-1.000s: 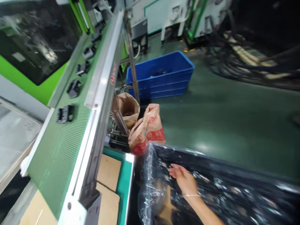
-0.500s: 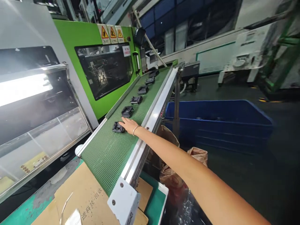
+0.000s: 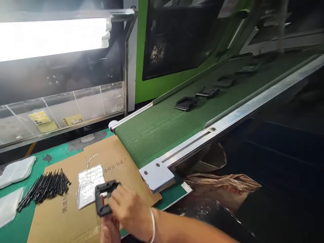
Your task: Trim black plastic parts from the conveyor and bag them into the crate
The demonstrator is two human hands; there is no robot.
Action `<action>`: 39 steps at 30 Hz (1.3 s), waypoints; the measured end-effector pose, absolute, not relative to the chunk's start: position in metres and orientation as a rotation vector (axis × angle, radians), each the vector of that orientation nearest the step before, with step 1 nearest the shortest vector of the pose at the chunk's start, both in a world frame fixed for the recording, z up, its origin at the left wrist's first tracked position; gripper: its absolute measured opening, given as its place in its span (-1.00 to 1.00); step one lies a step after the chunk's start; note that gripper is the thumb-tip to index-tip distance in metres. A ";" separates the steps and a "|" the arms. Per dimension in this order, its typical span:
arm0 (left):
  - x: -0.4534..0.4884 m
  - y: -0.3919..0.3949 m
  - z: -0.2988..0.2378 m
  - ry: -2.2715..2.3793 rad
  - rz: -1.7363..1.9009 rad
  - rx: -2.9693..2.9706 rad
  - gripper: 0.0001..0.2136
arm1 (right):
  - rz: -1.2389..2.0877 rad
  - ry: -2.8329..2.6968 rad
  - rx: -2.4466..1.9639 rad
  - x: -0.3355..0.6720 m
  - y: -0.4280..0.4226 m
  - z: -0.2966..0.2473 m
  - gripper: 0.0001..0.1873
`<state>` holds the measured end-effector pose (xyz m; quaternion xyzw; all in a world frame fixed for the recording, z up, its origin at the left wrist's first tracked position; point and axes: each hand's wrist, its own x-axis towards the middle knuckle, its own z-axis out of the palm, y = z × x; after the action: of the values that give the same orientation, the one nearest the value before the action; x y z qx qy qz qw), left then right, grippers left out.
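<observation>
A black molded plastic part (image 3: pixel 98 197), roughly a square frame with an opening, is held up over the cardboard at the bottom middle. My right hand (image 3: pixel 133 211), wearing a pale bracelet, has its fingers closed on the part's right side. Under the part's lower edge is my left hand (image 3: pixel 109 231), fingers closed against it and partly hidden by the right hand. Something small and reddish shows through the opening; I cannot make it out. Behind the part lies a clear plastic bag packet (image 3: pixel 87 189) on the cardboard sheet (image 3: pixel 60 227).
Several similar black parts (image 3: pixel 186 103) sit on the green conveyor belt (image 3: pixel 152 138), which slopes down to the cardboard. A pile of black ties or sticks (image 3: pixel 48 185) lies at left, beside white bag stacks (image 3: pixel 16 172). The conveyor's metal rail (image 3: pixel 192 148) borders the right.
My right hand has come from the belt to the front, now with a black part in it. My left hand has come into view. The camera has turned down and left.
</observation>
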<state>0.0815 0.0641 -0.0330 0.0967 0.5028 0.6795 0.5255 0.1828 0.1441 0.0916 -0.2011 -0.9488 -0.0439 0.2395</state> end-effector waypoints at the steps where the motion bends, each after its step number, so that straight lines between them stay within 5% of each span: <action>1: 0.077 0.064 -0.030 1.183 1.656 0.188 -0.64 | -0.039 -2.580 -0.528 0.171 0.126 0.078 -0.78; 6: 0.045 0.050 -0.008 1.144 1.761 -0.324 -0.86 | 0.474 -2.419 -0.797 0.166 0.124 0.001 -0.79; 9: 0.032 0.044 0.007 1.152 1.730 -0.518 -0.82 | 0.415 -2.359 -1.498 0.184 0.161 -0.052 -0.83; 14: 0.031 0.041 0.020 1.120 1.619 -0.562 -0.87 | 0.511 -2.407 -1.559 0.199 0.190 -0.105 -0.91; 21: 0.029 0.039 0.029 1.028 1.593 -0.683 -0.89 | 0.725 -2.331 -1.121 0.182 0.138 -0.045 -0.71; 26: 0.024 0.040 0.029 0.954 1.576 -0.687 -0.89 | 0.575 -2.355 -0.580 0.163 0.094 0.013 -0.61; 39: 0.027 0.036 0.035 0.931 1.454 -0.798 -0.86 | 0.413 -2.453 -0.504 0.157 0.120 0.017 -0.59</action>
<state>0.0272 0.0358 0.0348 -0.3417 0.3984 0.6223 0.5808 0.1565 0.1200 0.0171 -0.1896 -0.9229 0.1553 0.2971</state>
